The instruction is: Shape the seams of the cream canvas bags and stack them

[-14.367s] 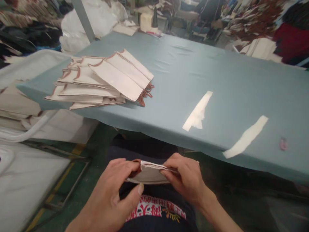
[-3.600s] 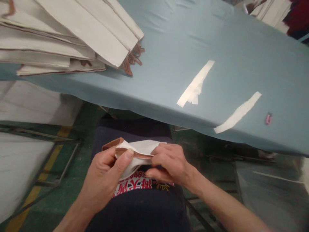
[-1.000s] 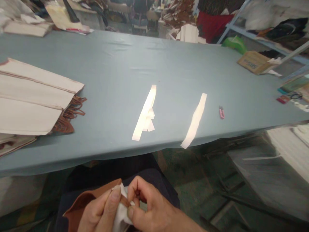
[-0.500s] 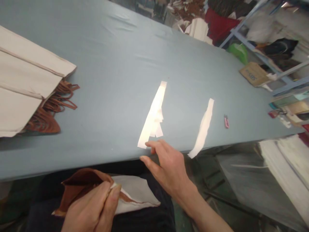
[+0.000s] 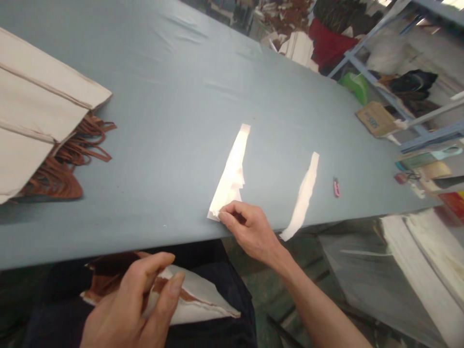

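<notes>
My right hand (image 5: 253,229) is at the near edge of the table, thumb and fingertips pinched on a small piece at the near end of a stack of white strips (image 5: 231,169). The strips overlap and fan out slightly. Lower down, my left hand (image 5: 139,299) hovers over a brown and off-white pouch (image 5: 203,295), thumb and forefinger apart with a gap between them. The pouch lies on my lap, its brown inside showing at the left end and along a slit. My left hand covers its middle.
A blue-grey table (image 5: 163,121) spans the view. On it lie another white strip (image 5: 302,195) overhanging the edge, a pink thread snipper (image 5: 336,187), and off-white panels (image 5: 43,106) with brown straps (image 5: 72,159). A cardboard box (image 5: 377,118) sits by a blue shelf at right.
My right hand has closed its thumb and fingers at the strips' near end. My left thumb and forefinger have parted from the pouch's edge.
</notes>
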Demonstrator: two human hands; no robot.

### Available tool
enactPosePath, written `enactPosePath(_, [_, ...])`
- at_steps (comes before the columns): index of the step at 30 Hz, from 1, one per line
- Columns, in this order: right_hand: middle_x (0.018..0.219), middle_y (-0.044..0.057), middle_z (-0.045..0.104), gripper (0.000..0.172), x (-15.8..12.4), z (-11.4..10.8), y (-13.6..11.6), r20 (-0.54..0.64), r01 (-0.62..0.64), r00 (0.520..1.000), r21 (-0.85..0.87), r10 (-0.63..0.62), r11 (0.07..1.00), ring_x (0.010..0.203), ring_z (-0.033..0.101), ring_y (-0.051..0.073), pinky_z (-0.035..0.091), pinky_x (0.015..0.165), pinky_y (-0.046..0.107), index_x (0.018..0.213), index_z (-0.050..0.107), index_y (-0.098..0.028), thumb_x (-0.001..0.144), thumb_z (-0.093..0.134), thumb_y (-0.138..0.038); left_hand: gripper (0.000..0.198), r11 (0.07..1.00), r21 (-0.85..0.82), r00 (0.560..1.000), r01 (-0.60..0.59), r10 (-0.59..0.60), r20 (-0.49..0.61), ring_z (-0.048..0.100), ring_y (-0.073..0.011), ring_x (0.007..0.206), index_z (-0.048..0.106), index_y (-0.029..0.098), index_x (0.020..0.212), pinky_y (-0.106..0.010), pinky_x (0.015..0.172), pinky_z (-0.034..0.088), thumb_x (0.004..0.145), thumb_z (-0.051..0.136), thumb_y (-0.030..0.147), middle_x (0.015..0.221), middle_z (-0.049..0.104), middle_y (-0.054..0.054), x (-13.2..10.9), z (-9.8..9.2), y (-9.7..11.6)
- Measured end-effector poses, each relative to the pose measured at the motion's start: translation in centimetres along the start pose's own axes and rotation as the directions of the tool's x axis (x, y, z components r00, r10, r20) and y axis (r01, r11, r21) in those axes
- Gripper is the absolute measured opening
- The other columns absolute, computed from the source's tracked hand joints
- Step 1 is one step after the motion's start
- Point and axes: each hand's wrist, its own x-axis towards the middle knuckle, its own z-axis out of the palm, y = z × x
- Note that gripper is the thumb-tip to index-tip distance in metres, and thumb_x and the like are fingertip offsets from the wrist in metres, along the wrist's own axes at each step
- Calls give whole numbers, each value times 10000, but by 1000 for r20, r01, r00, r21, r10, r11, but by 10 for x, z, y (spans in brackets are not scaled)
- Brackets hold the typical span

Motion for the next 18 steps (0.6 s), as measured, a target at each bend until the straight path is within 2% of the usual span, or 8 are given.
enactPosePath(2, [730,-8,690,285,3,-2,0,8,4,1000,13,-4,1000,680,588,147,387,674,290,821,719,-193,1027,610,-357,271,998,-37,999,-49,49,16,831,-208,747,702,289,1182,-262,745,632,1103,502,454,985,870,-7,9,0,10])
enactPosePath(5, [720,-8,691,330,9,-5,3,12,-1,1000,41,1,999,660,576,140,380,659,282,801,725,-186,1044,581,-356,308,984,-125,990,-130,135,33,767,-192,564,710,277,1206,-247,623,611,1092,532,502,774,825,30,25,0,24])
enactPosePath(7, [679,-16,672,363,12,-7,4,23,-1,1000,58,-1,998,616,547,132,375,634,276,801,735,-181,1063,561,-362,339,977,-159,987,-144,154,50,730,-185,515,707,268,1271,-251,630,613,1095,540,504,715,795,48,36,2,30])
enactPosePath(10, [679,-15,705,327,15,-9,5,40,19,999,60,-21,998,616,568,133,369,639,275,814,752,-183,1060,592,-327,414,983,-135,985,-125,139,100,754,-206,575,696,241,1364,-293,701,629,1091,523,499,751,801,25,51,7,40])
enactPosePath(14, [747,-4,745,228,14,-6,3,-3,49,999,45,-49,998,687,614,146,366,693,290,825,745,-199,1025,661,-271,492,995,-28,974,-95,99,202,805,-270,704,699,184,1375,-351,702,618,1061,466,482,833,831,-45,70,13,50])
enactPosePath(18, [698,-20,685,222,11,-3,3,-39,60,998,103,-56,993,661,567,142,356,690,298,798,704,-210,1005,670,-280,470,985,54,960,-165,148,239,790,-249,662,690,181,1398,-330,653,568,1068,446,411,852,844,-46,75,20,51])
